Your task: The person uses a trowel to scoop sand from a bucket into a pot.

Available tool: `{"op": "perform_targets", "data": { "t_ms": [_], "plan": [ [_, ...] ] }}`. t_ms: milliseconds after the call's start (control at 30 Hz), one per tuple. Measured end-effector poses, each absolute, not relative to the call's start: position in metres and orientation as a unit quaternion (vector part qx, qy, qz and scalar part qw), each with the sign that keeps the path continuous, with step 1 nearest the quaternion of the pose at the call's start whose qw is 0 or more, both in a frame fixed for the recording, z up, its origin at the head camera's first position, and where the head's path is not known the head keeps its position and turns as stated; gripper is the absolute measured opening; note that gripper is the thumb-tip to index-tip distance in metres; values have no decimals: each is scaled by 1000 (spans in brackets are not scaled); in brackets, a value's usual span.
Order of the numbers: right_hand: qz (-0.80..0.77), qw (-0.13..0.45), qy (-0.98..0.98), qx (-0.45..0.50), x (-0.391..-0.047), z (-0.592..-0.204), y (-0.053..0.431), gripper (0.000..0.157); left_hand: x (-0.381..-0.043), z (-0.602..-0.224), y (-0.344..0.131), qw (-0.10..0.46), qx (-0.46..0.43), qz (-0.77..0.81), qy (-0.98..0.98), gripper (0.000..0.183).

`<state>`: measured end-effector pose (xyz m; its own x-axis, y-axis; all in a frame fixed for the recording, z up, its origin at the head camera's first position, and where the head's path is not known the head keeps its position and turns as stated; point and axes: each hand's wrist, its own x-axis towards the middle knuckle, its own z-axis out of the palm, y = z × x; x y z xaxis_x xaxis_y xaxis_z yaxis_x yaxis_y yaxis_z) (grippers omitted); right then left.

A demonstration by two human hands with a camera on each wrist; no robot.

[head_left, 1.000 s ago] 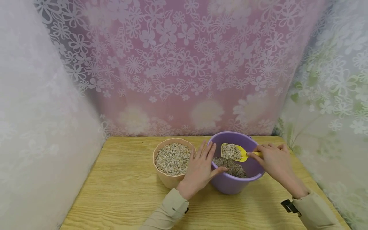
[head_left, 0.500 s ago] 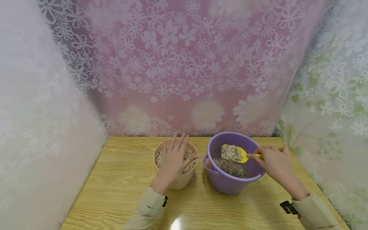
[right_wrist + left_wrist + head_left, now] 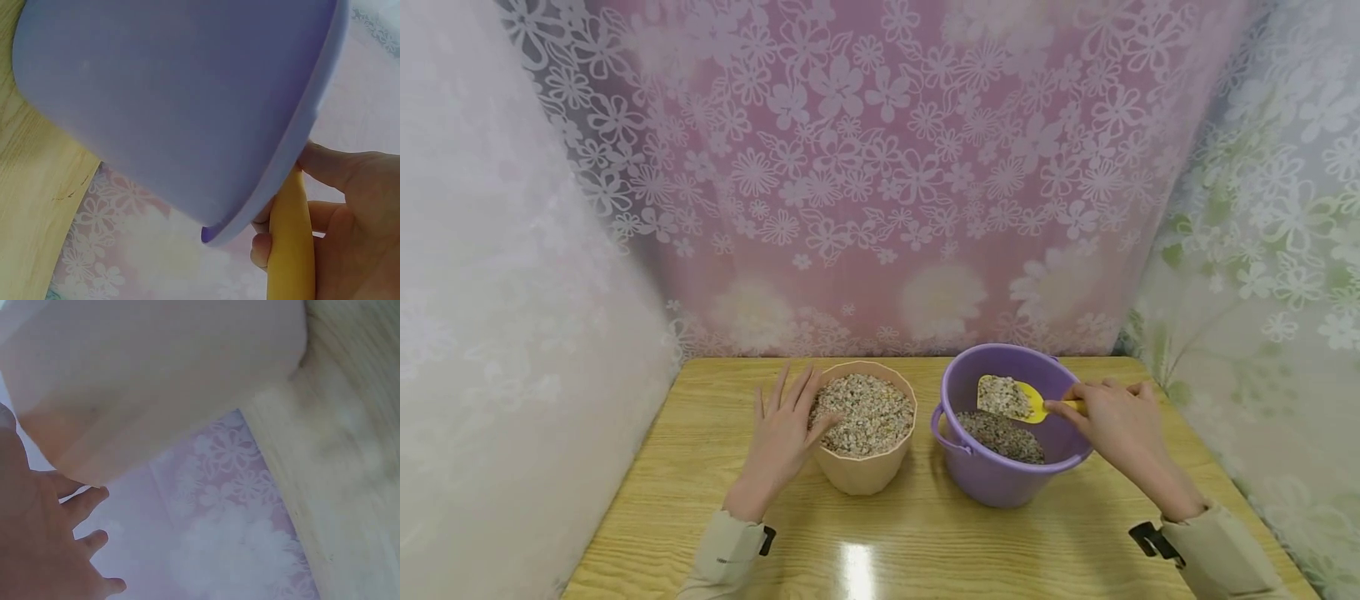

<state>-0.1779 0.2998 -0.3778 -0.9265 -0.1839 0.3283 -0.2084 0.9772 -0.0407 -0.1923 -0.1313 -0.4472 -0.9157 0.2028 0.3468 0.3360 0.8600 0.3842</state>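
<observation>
The right hand [image 3: 1120, 423] grips the yellow plastic scoop [image 3: 1036, 402], best level (pale granules [image 3: 1002, 396] could spill) over the purple plastic bucket [image 3: 1000, 490]; the left hand [image 3: 781, 437], fingers spread, flanks the peach faceted pot [image 3: 861, 478].

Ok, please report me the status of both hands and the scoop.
Left hand spread at beige pot. Right hand gripping yellow scoop, loaded, at mouth of purple bucket. No obstruction visible.

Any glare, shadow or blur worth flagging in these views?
Head view: white glare on the table, faint shadow beside the right sleeve; left wrist view: table smeared, pot hazy; right wrist view: bucket slightly hazy, curtain soft.
</observation>
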Motion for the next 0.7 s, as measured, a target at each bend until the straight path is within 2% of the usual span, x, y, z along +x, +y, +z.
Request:
{"op": "perform_targets", "data": {
  "t_ms": [233,467,700],
  "plan": [
    [42,164,-980,104,-177,-370,298,30,-190,-460,-137,135,-134,-219,-957,82],
    [46,162,-979,111,-177,-362,294,30,-190,-463,-138,147,-136,-220,-955,82],
    [53,149,-981,116,-181,-352,286,30,-190,-463,-138,135,-127,-224,-957,82]
  ]
}}
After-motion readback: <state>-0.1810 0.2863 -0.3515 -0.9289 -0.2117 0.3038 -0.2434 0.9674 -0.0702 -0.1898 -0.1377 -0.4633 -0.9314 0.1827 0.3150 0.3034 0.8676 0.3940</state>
